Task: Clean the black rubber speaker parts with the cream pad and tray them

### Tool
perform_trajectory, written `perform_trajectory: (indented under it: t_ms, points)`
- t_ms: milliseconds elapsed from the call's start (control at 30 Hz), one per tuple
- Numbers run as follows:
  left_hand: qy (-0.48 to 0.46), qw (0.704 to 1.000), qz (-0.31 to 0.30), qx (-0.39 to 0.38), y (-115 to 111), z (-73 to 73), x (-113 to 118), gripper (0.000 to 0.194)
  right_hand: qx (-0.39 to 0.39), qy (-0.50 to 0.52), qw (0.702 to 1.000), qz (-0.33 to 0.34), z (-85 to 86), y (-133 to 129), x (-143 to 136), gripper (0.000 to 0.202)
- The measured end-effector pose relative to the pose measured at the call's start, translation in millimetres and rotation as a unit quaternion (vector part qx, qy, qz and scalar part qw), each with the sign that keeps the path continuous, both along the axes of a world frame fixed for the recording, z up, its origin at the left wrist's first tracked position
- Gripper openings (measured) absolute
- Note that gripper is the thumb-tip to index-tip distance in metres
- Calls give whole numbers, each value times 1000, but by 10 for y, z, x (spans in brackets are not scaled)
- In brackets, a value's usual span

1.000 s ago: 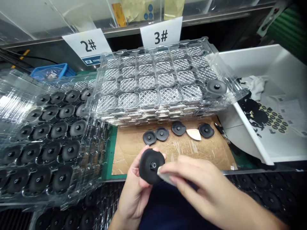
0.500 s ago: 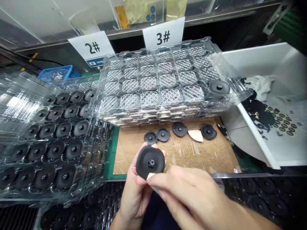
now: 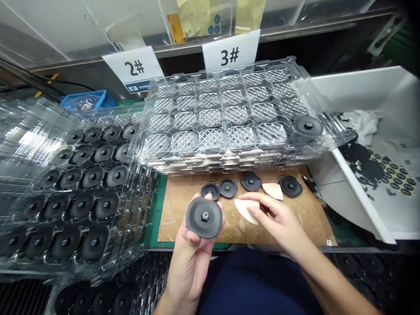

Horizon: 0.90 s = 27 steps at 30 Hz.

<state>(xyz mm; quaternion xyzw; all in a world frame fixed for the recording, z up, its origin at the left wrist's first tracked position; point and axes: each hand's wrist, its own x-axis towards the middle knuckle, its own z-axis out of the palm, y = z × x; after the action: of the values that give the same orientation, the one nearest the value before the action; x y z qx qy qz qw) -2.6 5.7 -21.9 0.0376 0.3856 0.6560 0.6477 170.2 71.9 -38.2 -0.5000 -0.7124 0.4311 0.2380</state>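
Black disc [image 3: 204, 225] in left grip [image 3: 195, 256] (signs [image 3: 134, 65]: "2#", "3#")

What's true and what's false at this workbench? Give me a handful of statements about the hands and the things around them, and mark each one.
1. The left hand holds a black disc. True.
2. The right hand is empty. False: it holds a pale wedge.
3. A second wedge lies on the cardboard between two loose discs. True.
4. Seven loose discs lie on the cardboard. False: there are four.
5. The blue bin is to the right of the white bin. False: it is to the left.
6. A "3#" sign stands behind the stack of clear trays. True.
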Motion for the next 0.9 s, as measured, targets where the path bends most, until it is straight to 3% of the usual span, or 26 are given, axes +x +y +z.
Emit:
perform_trajectory:
  t_ms: [100, 200, 367, 567, 633, 700, 800, 900]
  points:
    - [-19, 1000, -2, -6, 19, -28, -26, 53, 0, -56, 998, 11, -468, -171, 112, 24]
    - [-29, 999, -6, -12, 38, -48, -33, 55, 24, -102, 994, -18, -767, -432, 160, 30]
    - [-17, 1000, -24, -6, 63, -49, -23, 60, 66, -133, 989, -25, -930, -649, 140, 35]
    - [-31, 999, -31, -8, 49, -40, 21, 53, 95, -98, 991, -16, -1017, -427, 113, 33]
    - [-34, 999, -21, -11, 36, -35, 39, 52, 89, -76, 993, -17, -955, -287, 121, 30]
    - [-30, 999, -8, -16, 24, -34, 56, 53, 75, -53, 995, -30, -787, -157, 116, 25]
    - [-15, 1000, 4, -5, 8, -54, 81, 54, 53, -16, 997, -53, -343, -74, 30, 22]
    - [9, 1000, 11, 11, -13, -98, 98, 55, 73, 54, 995, -43, 148, -153, -157, 19]
